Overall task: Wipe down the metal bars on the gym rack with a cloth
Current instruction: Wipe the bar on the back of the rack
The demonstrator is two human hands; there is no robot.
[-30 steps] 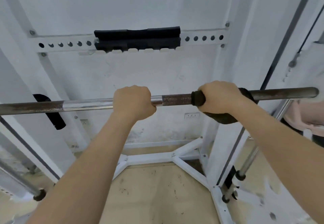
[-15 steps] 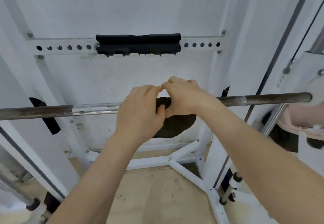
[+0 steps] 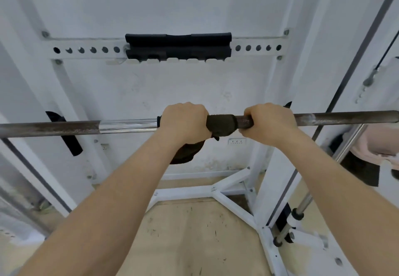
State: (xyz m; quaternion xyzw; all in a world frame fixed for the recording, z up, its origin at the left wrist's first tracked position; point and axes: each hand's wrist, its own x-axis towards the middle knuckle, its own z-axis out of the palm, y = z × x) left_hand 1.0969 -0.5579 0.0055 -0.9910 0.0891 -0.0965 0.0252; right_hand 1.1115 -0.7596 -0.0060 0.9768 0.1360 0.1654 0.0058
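Cloth, dark green, wraps the metal bar; the left hand is clenched round it there, and the right hand grasps bare bar just beside the cloth.

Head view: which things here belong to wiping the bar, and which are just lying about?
In use: metal bar, dark cloth wrapped on it, left hand gripping the cloth, right hand gripping the bar.
Just there: black pad on the holed crossbar, pink fabric at right, wall socket.
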